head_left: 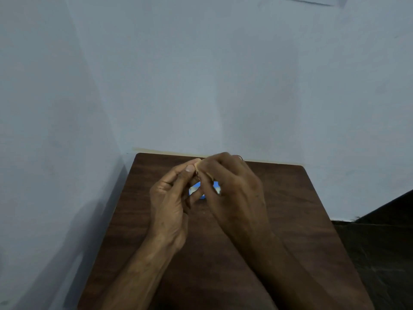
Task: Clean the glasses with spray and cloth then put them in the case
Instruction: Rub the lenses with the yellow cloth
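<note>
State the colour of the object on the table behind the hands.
The object is bright blue, seen best in the head view.

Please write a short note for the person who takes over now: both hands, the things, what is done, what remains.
Left grip pinches the glasses, mostly hidden; right grip pinches a pale cloth against them, above the table.
A blue-and-white thing lies on the table beneath; unclear what.
No spray or case visible.
Done: wiping apparently under way.
Left: finish wiping, put glasses in the case.

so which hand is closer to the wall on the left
Left. The left hand is above the table on the side toward that wall; the right hand is close beside it, farther from the wall.
</note>
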### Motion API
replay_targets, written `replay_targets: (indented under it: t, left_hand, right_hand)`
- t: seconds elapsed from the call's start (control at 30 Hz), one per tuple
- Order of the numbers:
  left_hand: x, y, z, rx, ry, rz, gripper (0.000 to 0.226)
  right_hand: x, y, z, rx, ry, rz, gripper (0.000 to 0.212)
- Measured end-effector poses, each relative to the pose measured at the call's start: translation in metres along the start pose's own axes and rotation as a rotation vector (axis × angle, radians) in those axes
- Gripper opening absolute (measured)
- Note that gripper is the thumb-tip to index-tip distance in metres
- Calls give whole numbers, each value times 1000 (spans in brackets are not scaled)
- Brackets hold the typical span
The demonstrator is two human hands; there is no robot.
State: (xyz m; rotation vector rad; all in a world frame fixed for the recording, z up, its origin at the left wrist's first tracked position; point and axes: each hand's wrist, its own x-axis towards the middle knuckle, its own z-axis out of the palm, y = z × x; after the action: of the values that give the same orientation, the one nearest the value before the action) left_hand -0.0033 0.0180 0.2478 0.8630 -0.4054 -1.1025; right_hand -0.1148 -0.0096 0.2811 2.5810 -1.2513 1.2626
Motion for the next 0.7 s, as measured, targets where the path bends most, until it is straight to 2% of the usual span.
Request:
replay_targets:
  t: [0.2, 0.33, 0.47, 0.6, 0.7]
  left_hand:
    - [-1, -2, 2, -11, 25, 15, 23]
    - [-2, -1, 7, 9, 8, 20, 23]
    - [-2, -5, 10, 1, 14, 24, 23]
    - [-4, -6, 12, -17, 11, 16, 24]
    - [-3, -9, 12, -26, 23, 23, 26]
  right_hand:
    - [2, 12, -6, -4, 40, 40, 10]
    - [-4, 7, -9, 56, 2, 21, 11]
    - [-2, 20, -13, -4, 27, 89, 6]
    - [-11, 16, -13, 63, 11, 12, 11]
    - [-10, 26, -15, 56, 50, 68, 6]
